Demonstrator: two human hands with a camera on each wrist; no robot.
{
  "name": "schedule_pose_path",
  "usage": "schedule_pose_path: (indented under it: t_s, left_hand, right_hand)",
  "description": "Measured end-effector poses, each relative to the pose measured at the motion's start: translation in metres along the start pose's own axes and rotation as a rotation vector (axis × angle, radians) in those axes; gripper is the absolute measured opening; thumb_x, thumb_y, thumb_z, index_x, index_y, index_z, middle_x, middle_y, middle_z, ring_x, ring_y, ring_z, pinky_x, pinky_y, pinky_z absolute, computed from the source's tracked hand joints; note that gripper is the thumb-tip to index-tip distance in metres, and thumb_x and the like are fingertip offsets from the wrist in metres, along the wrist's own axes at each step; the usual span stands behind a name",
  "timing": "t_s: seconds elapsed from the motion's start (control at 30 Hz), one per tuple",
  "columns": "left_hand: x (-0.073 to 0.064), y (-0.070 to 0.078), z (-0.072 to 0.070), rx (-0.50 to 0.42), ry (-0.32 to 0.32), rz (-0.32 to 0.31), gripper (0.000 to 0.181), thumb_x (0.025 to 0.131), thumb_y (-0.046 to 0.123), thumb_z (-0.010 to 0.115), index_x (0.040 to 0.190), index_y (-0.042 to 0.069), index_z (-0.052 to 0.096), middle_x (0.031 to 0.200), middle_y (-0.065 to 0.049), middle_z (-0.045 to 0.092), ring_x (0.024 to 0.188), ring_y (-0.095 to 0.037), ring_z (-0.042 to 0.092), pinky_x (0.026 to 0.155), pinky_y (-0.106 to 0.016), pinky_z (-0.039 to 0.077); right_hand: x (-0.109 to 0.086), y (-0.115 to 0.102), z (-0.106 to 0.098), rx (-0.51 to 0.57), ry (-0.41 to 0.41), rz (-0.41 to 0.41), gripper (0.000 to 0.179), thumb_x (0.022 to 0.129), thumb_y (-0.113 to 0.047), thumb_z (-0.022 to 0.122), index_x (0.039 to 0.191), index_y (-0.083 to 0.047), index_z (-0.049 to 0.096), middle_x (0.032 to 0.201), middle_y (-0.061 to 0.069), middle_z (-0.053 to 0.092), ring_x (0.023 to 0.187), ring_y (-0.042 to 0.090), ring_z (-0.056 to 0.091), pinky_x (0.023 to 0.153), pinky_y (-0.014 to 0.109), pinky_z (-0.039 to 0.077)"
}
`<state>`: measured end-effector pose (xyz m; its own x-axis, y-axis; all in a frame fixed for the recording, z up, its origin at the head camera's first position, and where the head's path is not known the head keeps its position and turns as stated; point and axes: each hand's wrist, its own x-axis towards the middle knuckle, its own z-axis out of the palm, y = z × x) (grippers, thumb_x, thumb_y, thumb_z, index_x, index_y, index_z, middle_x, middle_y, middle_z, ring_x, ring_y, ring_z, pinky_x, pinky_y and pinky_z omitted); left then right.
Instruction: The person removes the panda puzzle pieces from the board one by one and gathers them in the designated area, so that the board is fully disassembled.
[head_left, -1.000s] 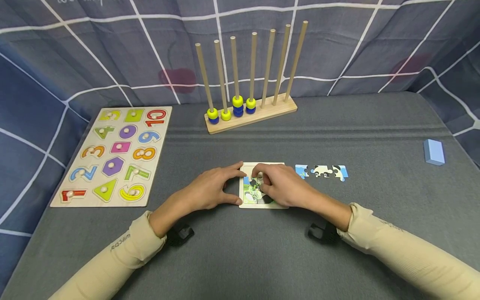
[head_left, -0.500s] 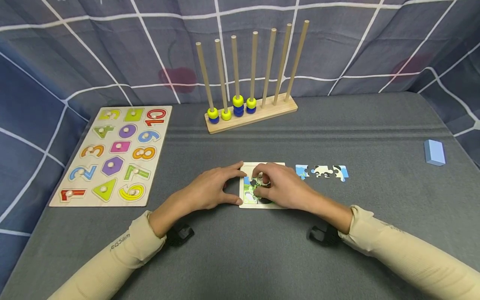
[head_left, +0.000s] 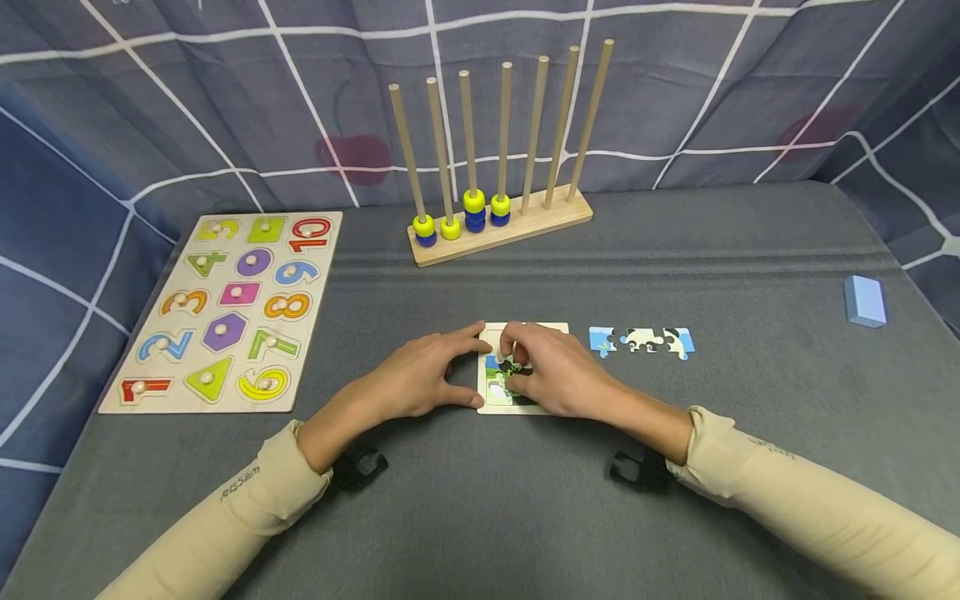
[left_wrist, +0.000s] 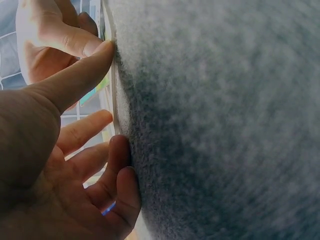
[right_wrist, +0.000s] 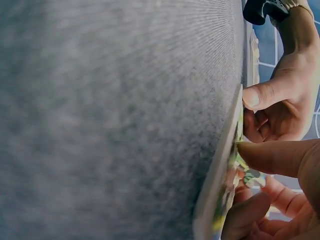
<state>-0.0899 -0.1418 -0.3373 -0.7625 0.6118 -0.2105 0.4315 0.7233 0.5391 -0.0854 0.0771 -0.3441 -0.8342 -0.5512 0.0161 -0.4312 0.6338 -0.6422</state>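
In the head view, a small jigsaw puzzle board (head_left: 498, 388) with a pale frame lies on the grey table, partly filled with a green, blue and black picture. My left hand (head_left: 417, 375) steadies its left edge, thumb at the near corner and index finger towards the far one. Over the board, my right hand (head_left: 558, 367) pinches a small puzzle piece (right_wrist: 254, 179), seen between its fingers in the right wrist view. That hand covers much of the board. To the right lie several loose puzzle pieces (head_left: 643, 340) in a row, showing blue and panda parts.
A wooden number-and-shape peg board (head_left: 247, 333) lies at the left. Behind the hands stands a wooden rack (head_left: 498, 236) with tall upright rods and yellow and blue rings. A light-blue block (head_left: 865, 301) sits far right. Grid-patterned cloth (head_left: 675, 92) hangs behind the table.
My right thumb has shifted slightly left over the board while its fingers stay bent there. My left hand keeps its place, and the loose pieces have not moved.
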Motion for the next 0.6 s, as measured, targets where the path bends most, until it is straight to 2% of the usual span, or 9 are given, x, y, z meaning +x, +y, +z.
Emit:
schedule_pose_path:
  t_s: [0.17, 0.33, 0.43, 0.6]
  left_hand:
    - [-0.001, 0.0, 0.001, -0.005, 0.006, -0.013, 0.065, 0.083, 0.037, 0.08, 0.14, 0.014, 0.057, 0.158, -0.007, 0.033, 0.132, -0.029, 0.047, 0.105, -0.049, 0.037]
    - [-0.001, 0.004, 0.002, -0.003, 0.025, -0.043, 0.058, 0.089, 0.042, 0.074, 0.138, 0.015, 0.059, 0.157, -0.005, 0.035, 0.135, -0.029, 0.044, 0.106, -0.05, 0.037]
    - [0.0, 0.007, 0.004, 0.013, 0.053, -0.055, 0.053, 0.09, 0.04, 0.072, 0.135, 0.014, 0.061, 0.155, -0.005, 0.038, 0.132, -0.029, 0.048, 0.102, -0.05, 0.041]
    - [0.001, 0.011, 0.008, 0.043, 0.086, -0.076, 0.052, 0.087, 0.038, 0.077, 0.131, 0.014, 0.063, 0.154, -0.004, 0.04, 0.127, -0.032, 0.053, 0.093, -0.05, 0.046]
  right_hand:
    - [0.0, 0.003, 0.0, 0.069, 0.004, 0.022, 0.024, 0.078, -0.003, 0.074, 0.095, -0.013, 0.06, 0.078, -0.005, 0.058, 0.066, 0.01, 0.051, 0.063, 0.033, 0.042]
    - [-0.001, 0.006, 0.0, 0.109, 0.009, 0.011, 0.023, 0.079, 0.001, 0.069, 0.095, -0.012, 0.061, 0.076, -0.004, 0.058, 0.065, 0.011, 0.052, 0.063, 0.033, 0.043]
    - [-0.001, 0.007, 0.0, 0.114, 0.013, 0.006, 0.023, 0.079, 0.003, 0.068, 0.095, -0.012, 0.062, 0.076, -0.004, 0.058, 0.065, 0.011, 0.052, 0.063, 0.034, 0.043]
    - [-0.001, 0.007, 0.0, 0.144, 0.009, 0.005, 0.02, 0.083, 0.005, 0.066, 0.095, -0.011, 0.063, 0.077, -0.003, 0.059, 0.065, 0.01, 0.053, 0.064, 0.034, 0.044]
